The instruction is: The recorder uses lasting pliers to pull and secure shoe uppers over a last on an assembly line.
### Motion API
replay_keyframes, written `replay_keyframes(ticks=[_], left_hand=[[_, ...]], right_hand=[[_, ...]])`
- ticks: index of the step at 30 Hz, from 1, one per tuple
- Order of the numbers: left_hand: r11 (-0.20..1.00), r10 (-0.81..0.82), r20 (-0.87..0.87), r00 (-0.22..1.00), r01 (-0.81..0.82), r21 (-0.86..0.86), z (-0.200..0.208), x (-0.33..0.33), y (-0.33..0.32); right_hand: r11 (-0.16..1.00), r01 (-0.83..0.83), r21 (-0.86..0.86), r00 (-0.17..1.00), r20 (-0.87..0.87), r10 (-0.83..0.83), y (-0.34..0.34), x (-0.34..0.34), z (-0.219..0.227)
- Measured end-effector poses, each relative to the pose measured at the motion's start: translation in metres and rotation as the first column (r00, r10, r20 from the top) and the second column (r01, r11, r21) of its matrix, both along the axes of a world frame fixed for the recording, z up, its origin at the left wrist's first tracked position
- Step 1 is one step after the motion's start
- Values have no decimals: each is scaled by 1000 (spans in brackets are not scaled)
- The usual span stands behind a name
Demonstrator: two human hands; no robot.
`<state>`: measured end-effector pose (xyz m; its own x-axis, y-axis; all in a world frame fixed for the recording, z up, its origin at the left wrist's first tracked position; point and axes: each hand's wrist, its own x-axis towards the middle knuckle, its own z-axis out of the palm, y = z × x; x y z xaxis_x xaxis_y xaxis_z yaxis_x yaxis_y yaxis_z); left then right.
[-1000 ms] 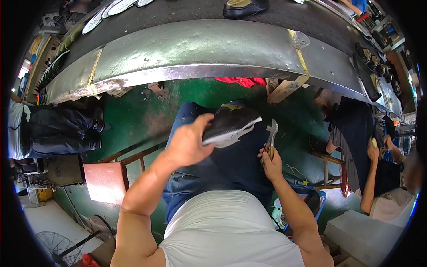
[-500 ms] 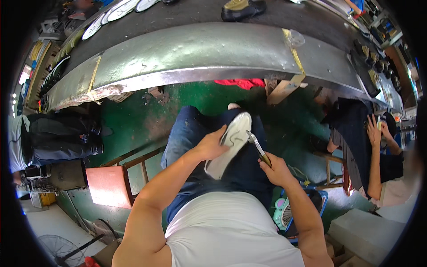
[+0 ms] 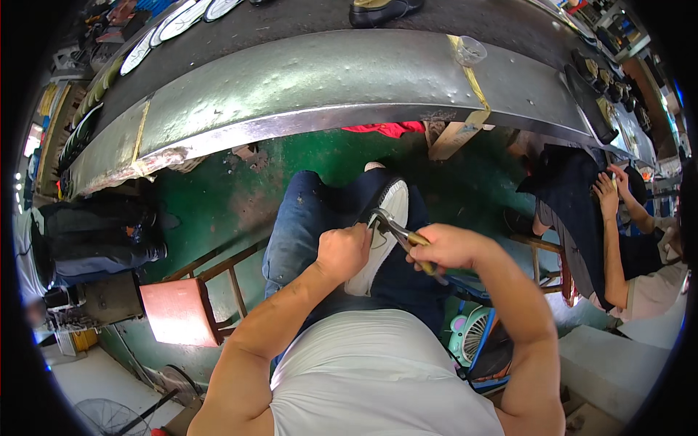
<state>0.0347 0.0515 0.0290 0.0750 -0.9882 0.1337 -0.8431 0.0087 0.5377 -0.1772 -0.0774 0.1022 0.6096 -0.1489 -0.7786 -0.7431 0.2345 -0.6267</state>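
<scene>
Shoe (image 3: 383, 251): lies sole up across the seated person's thighs, in blue trousers (image 3: 291, 240), at the centre of the clock used here. Its white sole faces the camera; one rounded end points to one o'clock, the other to seven.

Left hand (image 3: 344, 253): at nine o'clock, against the shoe's edge. Fingers curled tight, holding that edge.

Right hand (image 3: 443, 248): at three o'clock. Fingers wrapped narrow around the handles of metal pincers (image 3: 398, 229), whose head points to ten o'clock and lies over the sole, just beside the left fingers. Whether the head bites on material cannot be told.

Surroundings: a metal-edged bench (image 3: 305, 76) runs across twelve o'clock, bearing a black and tan shoe (image 3: 385, 13) there and a clear cup (image 3: 471, 50) at one. A red-brown stool (image 3: 178, 311) stands near eight o'clock; a mint-green fan (image 3: 474, 334) sits between four and five.
</scene>
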Motion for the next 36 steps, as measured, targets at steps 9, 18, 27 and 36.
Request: replay_keyframes(ticks=[9, 18, 27, 36], left_hand=[[824, 559, -811, -172, 226, 519, -60, 35, -29], [844, 498, -862, 93, 178, 506, -57, 22, -40], [793, 570, -802, 177, 138, 594, -36, 7, -53], [757, 561, -680, 473, 40, 652, -33, 2, -57]], right_hand=[[782, -117, -612, 984, 32, 173, 25, 28, -36], [812, 580, -59, 813, 112, -572, 99, 20, -100], [736, 316, 598, 863, 141, -486, 25, -57, -95], [810, 351, -470, 925, 309, -222, 15, -4, -48]])
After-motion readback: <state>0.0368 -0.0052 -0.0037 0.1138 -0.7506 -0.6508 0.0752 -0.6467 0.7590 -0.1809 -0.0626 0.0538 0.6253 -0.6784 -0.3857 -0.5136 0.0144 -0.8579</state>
